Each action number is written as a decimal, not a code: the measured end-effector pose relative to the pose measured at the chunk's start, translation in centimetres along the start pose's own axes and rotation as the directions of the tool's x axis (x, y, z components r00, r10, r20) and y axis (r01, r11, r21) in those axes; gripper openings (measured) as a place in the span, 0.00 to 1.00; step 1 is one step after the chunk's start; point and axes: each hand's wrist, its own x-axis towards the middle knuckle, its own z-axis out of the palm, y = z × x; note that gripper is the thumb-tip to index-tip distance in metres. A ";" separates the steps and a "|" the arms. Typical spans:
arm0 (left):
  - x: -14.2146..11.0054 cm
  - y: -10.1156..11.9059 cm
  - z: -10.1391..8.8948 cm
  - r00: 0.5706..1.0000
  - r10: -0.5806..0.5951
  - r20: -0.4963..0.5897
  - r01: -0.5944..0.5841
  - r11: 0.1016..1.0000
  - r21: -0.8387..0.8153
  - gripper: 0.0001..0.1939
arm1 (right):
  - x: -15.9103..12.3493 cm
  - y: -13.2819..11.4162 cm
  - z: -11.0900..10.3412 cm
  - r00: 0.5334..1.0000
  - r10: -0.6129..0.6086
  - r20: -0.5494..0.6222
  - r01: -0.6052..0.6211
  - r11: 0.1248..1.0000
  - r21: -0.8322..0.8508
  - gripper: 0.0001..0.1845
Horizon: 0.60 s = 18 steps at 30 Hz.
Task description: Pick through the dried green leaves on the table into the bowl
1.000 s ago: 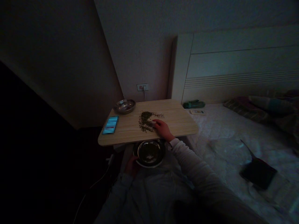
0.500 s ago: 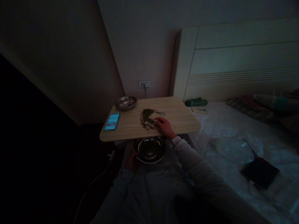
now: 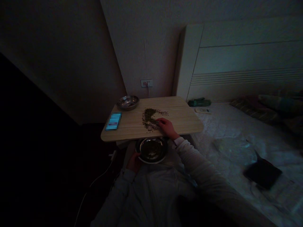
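Note:
Small dark-green grains, bean-like in the dim light, lie scattered in a curved patch on a light wooden table. My right hand rests over the table at the patch's right edge. Its thumb and fingers are pinched together; what lies between them is too dark to make out. Below the near table edge, a metal bowl sits at my lap with more grains inside. My left hand grips the bowl's left rim.
A second metal bowl stands at the table's far left corner, with a lit phone in front of it. On the bed to the right lie a green bottle, a pale remote control and a dark flat object. A white cable trails at left.
The view has shifted slightly. My right hand stays pinched at the grains' right edge, and some near grains lie a little more spread out. My left hand keeps holding the bowl.

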 end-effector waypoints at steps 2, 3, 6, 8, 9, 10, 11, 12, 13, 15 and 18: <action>0.0 0.0 -0.1 1.000 -0.005 -0.021 0.005 1.000 0.010 0.20 | -0.1 -0.1 0.0 1.000 0.006 0.016 -0.006 1.000 -0.009 0.12; 0.1 0.0 -0.2 0.999 -0.005 -0.032 0.005 1.000 0.014 0.19 | -0.1 -0.2 0.0 1.000 0.008 0.024 -0.008 1.000 -0.008 0.12; 0.1 0.1 -0.2 0.998 -0.018 -0.052 0.019 1.000 0.014 0.18 | -0.1 -0.3 0.0 0.999 0.008 0.031 -0.008 1.000 0.007 0.12; 0.1 0.1 -0.2 0.999 -0.017 -0.039 0.017 1.000 0.004 0.19 | -0.1 -0.3 -0.1 1.000 0.011 0.016 -0.011 1.000 0.018 0.11; 0.0 0.1 -0.1 0.999 -0.018 -0.028 0.018 1.000 0.002 0.19 | -0.1 -0.3 -0.1 1.000 0.014 0.007 -0.014 1.000 0.021 0.12; 0.0 0.1 -0.1 1.000 -0.017 -0.019 0.017 1.000 0.002 0.18 | -0.1 -0.3 -0.1 1.000 0.016 -0.002 -0.016 1.000 0.022 0.12; 0.0 0.1 0.0 1.000 -0.016 -0.016 0.016 1.000 0.004 0.18 | -0.1 -0.2 -0.2 1.000 0.017 -0.010 -0.017 1.000 0.019 0.12; 0.0 0.1 0.0 1.000 -0.020 -0.022 0.020 1.000 0.009 0.17 | -0.1 -0.1 -0.1 1.000 0.016 -0.015 -0.015 1.000 0.013 0.12; 0.0 0.2 0.0 0.999 -0.026 -0.035 0.026 1.000 0.014 0.16 | 0.0 -0.1 -0.1 1.000 0.011 -0.017 -0.011 1.000 0.006 0.12; 0.0 0.2 0.0 0.997 -0.035 -0.065 0.037 0.999 0.024 0.14 | 0.0 0.1 -0.1 1.000 0.003 -0.012 -0.003 1.000 -0.006 0.12; 0.1 0.2 -0.1 0.996 -0.042 -0.075 0.044 0.999 0.030 0.16 | 0.1 0.3 -0.1 1.000 0.003 -0.004 -0.003 1.000 0.001 0.11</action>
